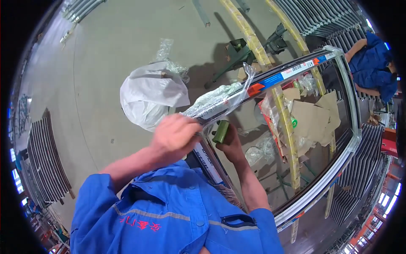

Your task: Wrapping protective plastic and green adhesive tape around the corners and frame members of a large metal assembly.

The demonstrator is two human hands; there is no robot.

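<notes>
A rectangular metal frame (292,72) with printed protective strips lies in front of me, its near left corner by my hands. Clear plastic film (218,101) is wrapped in crumpled layers round the bar by that corner. My left hand (175,133) is at the corner's outer side, fingers curled in and slightly blurred; what they hold, if anything, is hidden. Inside the frame's opening, my right hand (231,146) is closed round a short green roll (221,132), tilted with one end up, close under the film-wrapped bar.
Yellow-wrapped rails (284,127) run beneath the frame. Cardboard sheets (315,120) and loose film (260,150) lie below its opening. A white sack (148,95) stands left of the corner. At the far right, a person in blue (372,63) stands beside the frame near stacked metal bars (315,17).
</notes>
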